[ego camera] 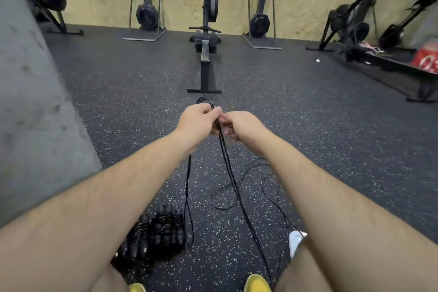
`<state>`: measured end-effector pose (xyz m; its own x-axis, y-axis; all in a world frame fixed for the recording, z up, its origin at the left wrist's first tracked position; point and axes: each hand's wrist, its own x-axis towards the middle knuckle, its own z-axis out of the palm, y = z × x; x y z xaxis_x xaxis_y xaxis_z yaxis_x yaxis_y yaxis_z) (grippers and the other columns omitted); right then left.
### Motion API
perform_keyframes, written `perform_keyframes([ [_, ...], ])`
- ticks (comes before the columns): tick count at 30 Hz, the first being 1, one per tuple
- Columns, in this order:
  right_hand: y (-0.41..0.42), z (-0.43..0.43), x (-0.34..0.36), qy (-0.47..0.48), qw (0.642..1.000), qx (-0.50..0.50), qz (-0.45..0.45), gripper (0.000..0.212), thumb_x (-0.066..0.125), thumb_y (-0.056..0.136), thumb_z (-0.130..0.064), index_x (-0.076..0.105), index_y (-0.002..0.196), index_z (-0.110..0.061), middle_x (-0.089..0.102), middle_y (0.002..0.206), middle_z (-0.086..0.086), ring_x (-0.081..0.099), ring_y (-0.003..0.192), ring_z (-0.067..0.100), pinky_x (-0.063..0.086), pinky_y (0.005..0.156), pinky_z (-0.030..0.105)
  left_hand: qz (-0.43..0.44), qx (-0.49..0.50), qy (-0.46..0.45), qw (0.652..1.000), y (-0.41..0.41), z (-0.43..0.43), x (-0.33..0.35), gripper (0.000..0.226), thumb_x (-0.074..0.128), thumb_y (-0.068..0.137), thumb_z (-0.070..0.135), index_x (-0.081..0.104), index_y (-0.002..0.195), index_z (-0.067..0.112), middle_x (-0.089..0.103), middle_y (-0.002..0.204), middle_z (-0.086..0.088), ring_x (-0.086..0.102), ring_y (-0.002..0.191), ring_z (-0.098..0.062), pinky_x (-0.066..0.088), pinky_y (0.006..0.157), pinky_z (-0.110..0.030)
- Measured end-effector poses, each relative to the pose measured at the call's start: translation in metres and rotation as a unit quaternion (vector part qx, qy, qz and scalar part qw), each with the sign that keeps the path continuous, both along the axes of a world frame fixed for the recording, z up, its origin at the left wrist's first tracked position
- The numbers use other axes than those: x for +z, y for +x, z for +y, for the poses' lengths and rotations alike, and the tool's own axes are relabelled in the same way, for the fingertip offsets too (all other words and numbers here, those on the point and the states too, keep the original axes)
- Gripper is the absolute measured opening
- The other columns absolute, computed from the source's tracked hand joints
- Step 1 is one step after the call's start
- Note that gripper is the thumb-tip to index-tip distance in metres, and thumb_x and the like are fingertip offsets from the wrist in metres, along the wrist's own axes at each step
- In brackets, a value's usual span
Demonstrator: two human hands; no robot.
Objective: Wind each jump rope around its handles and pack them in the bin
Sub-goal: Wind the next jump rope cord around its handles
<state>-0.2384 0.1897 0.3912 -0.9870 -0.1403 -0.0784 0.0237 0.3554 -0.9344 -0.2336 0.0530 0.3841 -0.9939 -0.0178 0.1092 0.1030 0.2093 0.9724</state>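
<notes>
A thin black jump rope [233, 181] hangs from both my hands down to the speckled floor. My left hand [198, 123] grips the rope near its top, where a small loop sticks out above the fingers. My right hand [239, 125] pinches the same strands just beside it, fingers curled. Another black strand [188, 197] drops from under my left wrist. More rope lies in loose loops [251, 180] on the floor under my right forearm. A black mesh bin [154, 237] with several wound ropes stands low on the left, partly hidden by my left arm.
A rowing machine [205, 38] stands straight ahead, its foot close beyond my hands. Fan bikes and other machines line the plywood wall. A grey concrete wall [30, 102] runs along the left. A red box [425, 59] sits on a rack at the right. My yellow shoes [257, 283] show at the bottom.
</notes>
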Motion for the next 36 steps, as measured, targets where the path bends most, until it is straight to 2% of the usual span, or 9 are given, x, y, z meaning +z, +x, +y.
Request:
perform_keyframes([
  [3, 0.007, 0.003, -0.005, 0.052, 0.994, 0.098, -0.021, 0.015, 0.058, 0.084, -0.012, 0.072, 0.088, -0.008, 0.070, 0.085, 0.004, 0.047, 0.061, 0.011, 0.039, 0.054, 0.024, 0.015, 0.005, 0.055, 0.998, -0.007, -0.010, 0.010, 0.025, 0.057, 0.102, 0.014, 0.066, 0.081, 0.004, 0.067, 0.080, -0.007, 0.065, 0.072, -0.022, 0.055, 0.059, -0.027],
  [7, 0.013, -0.005, 0.003, 0.132, 0.982, 0.102, 0.084, 0.022, 0.064, 0.095, -0.020, 0.069, 0.075, -0.012, 0.064, 0.055, -0.014, 0.049, 0.046, 0.002, 0.039, 0.050, 0.016, 0.024, -0.017, 0.094, 0.995, -0.016, -0.020, 0.015, 0.025, 0.053, 0.105, 0.020, 0.069, 0.088, 0.009, 0.065, 0.084, -0.006, 0.061, 0.076, -0.019, 0.052, 0.058, -0.023],
  [13, -0.003, -0.025, 0.015, 0.025, 0.982, -0.041, 0.183, 0.029, 0.064, 0.096, -0.024, 0.067, 0.075, -0.004, 0.061, 0.061, 0.001, 0.053, 0.047, 0.015, 0.048, 0.052, 0.030, -0.049, -0.128, 0.127, 0.982, -0.011, -0.033, -0.001, 0.031, 0.040, 0.109, 0.025, 0.066, 0.103, 0.009, 0.071, 0.094, -0.006, 0.066, 0.087, -0.020, 0.054, 0.073, -0.030],
  [16, -0.007, -0.034, 0.022, -0.062, 0.981, -0.065, 0.170, 0.032, 0.064, 0.097, -0.020, 0.062, 0.075, 0.004, 0.065, 0.068, 0.005, 0.049, 0.047, 0.012, 0.044, 0.048, 0.028, -0.061, -0.207, 0.000, 0.977, 0.003, -0.037, -0.017, 0.018, 0.049, 0.104, 0.006, 0.063, 0.115, 0.004, 0.075, 0.103, -0.010, 0.071, 0.099, -0.019, 0.057, 0.088, -0.028],
  [22, -0.009, -0.035, 0.020, -0.062, 0.995, -0.032, 0.078, 0.026, 0.042, 0.096, -0.004, 0.066, 0.106, -0.009, 0.067, 0.092, 0.005, 0.055, 0.063, 0.012, 0.044, 0.050, 0.024, 0.055, -0.035, -0.067, 0.996, -0.008, -0.048, -0.004, 0.012, 0.069, 0.095, 0.017, 0.074, 0.084, 0.017, 0.075, 0.081, -0.005, 0.073, 0.077, -0.027, 0.061, 0.083, -0.044],
  [25, 0.000, -0.029, 0.002, 0.089, 0.992, 0.069, 0.048, 0.022, 0.058, 0.087, -0.007, 0.070, 0.104, -0.012, 0.069, 0.088, 0.000, 0.055, 0.061, 0.013, 0.049, 0.057, 0.025, 0.095, 0.000, -0.072, 0.993, -0.007, -0.050, 0.011, 0.016, 0.069, 0.094, 0.020, 0.073, 0.086, 0.006, 0.071, 0.074, -0.005, 0.067, 0.067, -0.025, 0.059, 0.071, -0.032],
  [28, 0.008, -0.034, -0.011, 0.119, 0.987, 0.090, 0.063, 0.012, 0.070, 0.090, -0.022, 0.072, 0.101, -0.018, 0.067, 0.077, -0.003, 0.057, 0.060, 0.011, 0.050, 0.061, 0.024, 0.110, -0.018, -0.089, 0.990, -0.001, -0.043, 0.022, 0.024, 0.068, 0.096, 0.020, 0.070, 0.089, -0.003, 0.068, 0.077, -0.009, 0.060, 0.063, -0.012, 0.054, 0.067, -0.031],
  [32, 0.003, -0.037, 0.000, 0.089, 0.986, 0.003, 0.143, 0.010, 0.069, 0.092, -0.021, 0.072, 0.087, -0.012, 0.064, 0.066, -0.002, 0.056, 0.054, 0.009, 0.051, 0.057, 0.029, 0.103, 0.004, -0.064, 0.993, 0.002, -0.046, 0.028, 0.021, 0.058, 0.101, 0.022, 0.076, 0.107, 0.011, 0.075, 0.104, -0.007, 0.068, 0.090, -0.016, 0.058, 0.079, -0.033],
  [36, 0.002, -0.040, 0.012, -0.018, 0.983, -0.047, 0.174, 0.020, 0.073, 0.088, -0.015, 0.066, 0.074, -0.004, 0.066, 0.062, 0.004, 0.059, 0.052, 0.014, 0.053, 0.053, 0.033, -0.035, -0.136, -0.126, 0.982, 0.012, -0.063, 0.002, 0.033, 0.064, 0.098, 0.023, 0.061, 0.131, 0.021, 0.073, 0.117, 0.008, 0.066, 0.113, -0.012, 0.052, 0.097, -0.033],
])
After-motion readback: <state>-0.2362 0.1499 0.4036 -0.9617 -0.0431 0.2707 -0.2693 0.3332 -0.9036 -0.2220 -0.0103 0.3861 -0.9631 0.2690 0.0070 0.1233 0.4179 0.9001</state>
